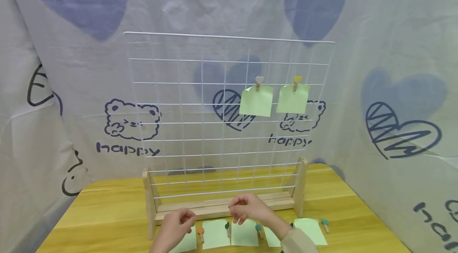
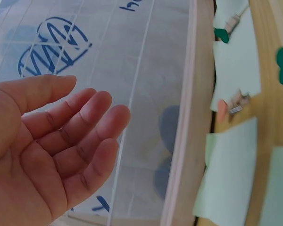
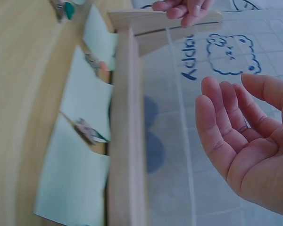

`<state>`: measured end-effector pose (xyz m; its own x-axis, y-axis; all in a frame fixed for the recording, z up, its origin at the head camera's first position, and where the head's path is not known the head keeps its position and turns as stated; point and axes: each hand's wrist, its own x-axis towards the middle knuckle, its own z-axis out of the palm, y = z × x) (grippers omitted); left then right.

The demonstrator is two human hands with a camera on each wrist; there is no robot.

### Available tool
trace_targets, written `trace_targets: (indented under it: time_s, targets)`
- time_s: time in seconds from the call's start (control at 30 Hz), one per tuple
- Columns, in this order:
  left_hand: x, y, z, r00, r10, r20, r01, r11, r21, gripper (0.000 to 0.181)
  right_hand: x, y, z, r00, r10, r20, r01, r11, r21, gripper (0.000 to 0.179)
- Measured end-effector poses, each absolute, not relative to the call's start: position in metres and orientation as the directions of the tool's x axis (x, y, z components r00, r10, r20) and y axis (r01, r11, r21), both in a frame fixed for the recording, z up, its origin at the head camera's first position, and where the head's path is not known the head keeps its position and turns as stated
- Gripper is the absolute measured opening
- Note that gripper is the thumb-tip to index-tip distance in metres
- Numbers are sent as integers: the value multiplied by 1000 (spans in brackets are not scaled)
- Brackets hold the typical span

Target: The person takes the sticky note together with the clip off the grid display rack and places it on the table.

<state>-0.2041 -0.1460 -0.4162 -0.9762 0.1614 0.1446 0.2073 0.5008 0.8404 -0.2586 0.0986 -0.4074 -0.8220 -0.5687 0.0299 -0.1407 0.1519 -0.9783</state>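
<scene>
Both hands hover over the front of the table with nothing in them. My left hand (image 1: 176, 227) hangs above the leftmost green paper sheet (image 1: 187, 242), its fingers loosely curled, palm bare in the left wrist view. My right hand (image 1: 248, 210) is raised in front of the wooden base (image 1: 204, 210) of a white wire grid (image 1: 202, 125), fingers relaxed and apart from the thumb. Under the hands lie several green sheets (image 1: 216, 235) in a row, with small clothespins between them, one with an orange top (image 1: 201, 234) and one with a teal top (image 1: 259, 230).
Two green sheets hang on the grid, one by a white heart clothespin (image 1: 259, 81), one by a yellow heart clothespin (image 1: 297, 81). A further clothespin (image 1: 325, 225) lies at the row's right end. A printed curtain (image 1: 404, 98) surrounds the yellow wooden table (image 1: 107, 213).
</scene>
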Motion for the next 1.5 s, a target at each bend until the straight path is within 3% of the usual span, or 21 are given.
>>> trace_targets:
  time_s: [0.37,0.63,1.0,1.5]
  targets:
    - [-213,-127,-396,-958,188,215,281,498,821,15,-268,109,-373,-806,-583,101,-246,175,-953,20]
    - [-221,-118,-381,-947,211,242,315,461,830,16,-275,116,-353,-833,-537,131,-288,220,-932,18]
    - [-232,-105,-358,-922,215,323,388,507,770,14,-283,125,-323,-805,-551,220,-380,194,-904,18]
    - [-242,-88,-323,-872,233,430,486,516,705,11,-290,133,-278,-829,-501,249,-434,293,-852,17]
